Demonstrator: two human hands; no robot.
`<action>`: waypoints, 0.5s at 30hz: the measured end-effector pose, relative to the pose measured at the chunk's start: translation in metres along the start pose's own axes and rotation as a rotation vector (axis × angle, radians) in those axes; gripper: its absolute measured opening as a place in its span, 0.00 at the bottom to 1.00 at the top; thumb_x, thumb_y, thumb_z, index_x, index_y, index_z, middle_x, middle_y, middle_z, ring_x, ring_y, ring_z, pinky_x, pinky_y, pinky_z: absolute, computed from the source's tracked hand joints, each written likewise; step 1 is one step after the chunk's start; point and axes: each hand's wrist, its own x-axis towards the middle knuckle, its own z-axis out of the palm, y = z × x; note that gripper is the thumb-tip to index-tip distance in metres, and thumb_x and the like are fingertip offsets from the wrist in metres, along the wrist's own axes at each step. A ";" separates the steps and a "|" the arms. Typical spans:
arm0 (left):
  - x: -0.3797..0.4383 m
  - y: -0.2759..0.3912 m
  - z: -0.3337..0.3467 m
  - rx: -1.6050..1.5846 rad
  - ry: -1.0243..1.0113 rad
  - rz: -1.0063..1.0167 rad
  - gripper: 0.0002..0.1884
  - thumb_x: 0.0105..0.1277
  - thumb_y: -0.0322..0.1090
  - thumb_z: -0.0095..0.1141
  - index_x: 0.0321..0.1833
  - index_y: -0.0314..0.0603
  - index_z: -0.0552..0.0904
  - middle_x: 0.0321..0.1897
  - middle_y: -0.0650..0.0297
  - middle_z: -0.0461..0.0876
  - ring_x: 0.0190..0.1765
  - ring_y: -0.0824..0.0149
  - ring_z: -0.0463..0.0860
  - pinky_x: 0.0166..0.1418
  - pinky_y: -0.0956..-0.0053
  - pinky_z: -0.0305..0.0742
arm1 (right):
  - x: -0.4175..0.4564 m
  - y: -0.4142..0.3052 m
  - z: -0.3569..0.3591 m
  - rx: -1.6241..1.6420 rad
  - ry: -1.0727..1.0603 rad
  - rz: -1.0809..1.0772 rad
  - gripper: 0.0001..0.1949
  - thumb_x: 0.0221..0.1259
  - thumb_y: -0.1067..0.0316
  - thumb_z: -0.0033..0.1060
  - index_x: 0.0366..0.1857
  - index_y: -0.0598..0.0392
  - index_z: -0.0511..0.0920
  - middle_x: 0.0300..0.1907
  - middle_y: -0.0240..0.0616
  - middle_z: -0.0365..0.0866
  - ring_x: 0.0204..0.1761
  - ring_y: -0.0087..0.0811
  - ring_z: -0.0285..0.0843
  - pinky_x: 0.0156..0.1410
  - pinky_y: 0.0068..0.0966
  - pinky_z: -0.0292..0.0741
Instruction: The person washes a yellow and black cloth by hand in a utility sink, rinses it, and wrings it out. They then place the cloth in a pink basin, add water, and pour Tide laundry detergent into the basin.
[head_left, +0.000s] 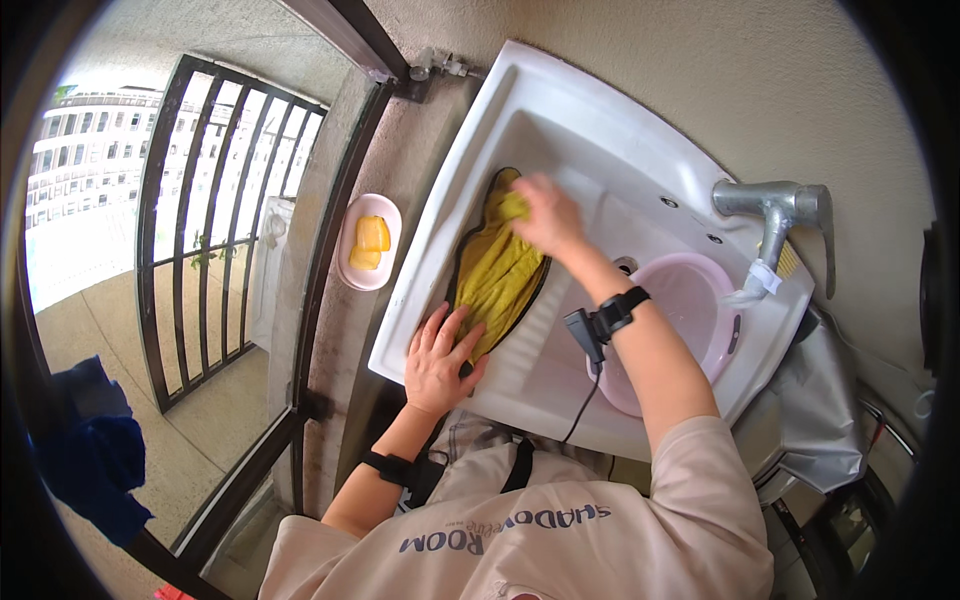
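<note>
A wet yellow cloth (499, 274) with dark edging lies stretched along the ribbed washboard slope of the white ceramic sink (600, 90). My left hand (442, 360) rests on the cloth's near end, palm down with fingers spread. At its far end, my right hand (547, 214) is blurred, its fingers curled over a bunched, brighter yellow part of the cloth. What lies under those fingers is hidden. Beneath my right forearm, a pink plastic basin (690, 315) stands in the sink's bowl, partly covered by the arm.
A metal mixer tap (776, 202) juts over the basin. On the ledge at left sits a pink soap dish (367, 277) with yellow soap (371, 234). A black cable (583, 409) hangs from my right wrist strap. A dark-framed window (337, 202) borders the ledge; silvery sheeting (817, 405) is at right.
</note>
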 end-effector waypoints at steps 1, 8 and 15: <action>0.001 0.001 -0.002 0.001 -0.006 -0.003 0.22 0.57 0.43 0.65 0.56 0.53 0.83 0.66 0.63 0.73 0.70 0.53 0.69 0.71 0.57 0.66 | 0.003 0.012 -0.008 -0.001 0.162 0.067 0.25 0.47 0.65 0.73 0.53 0.47 0.77 0.51 0.38 0.76 0.54 0.45 0.77 0.52 0.41 0.79; 0.006 0.003 0.001 -0.027 -0.019 0.002 0.23 0.58 0.42 0.64 0.57 0.52 0.83 0.66 0.63 0.72 0.71 0.54 0.68 0.73 0.56 0.64 | -0.027 -0.012 -0.011 -0.051 0.006 -0.026 0.15 0.51 0.63 0.71 0.44 0.47 0.79 0.44 0.37 0.79 0.46 0.40 0.81 0.48 0.38 0.80; 0.003 0.004 0.003 -0.040 -0.046 0.008 0.22 0.57 0.38 0.64 0.58 0.52 0.83 0.65 0.62 0.73 0.70 0.53 0.69 0.72 0.56 0.66 | -0.037 -0.007 0.021 -0.281 0.147 -0.129 0.08 0.59 0.60 0.60 0.33 0.50 0.77 0.32 0.40 0.79 0.31 0.41 0.81 0.31 0.38 0.80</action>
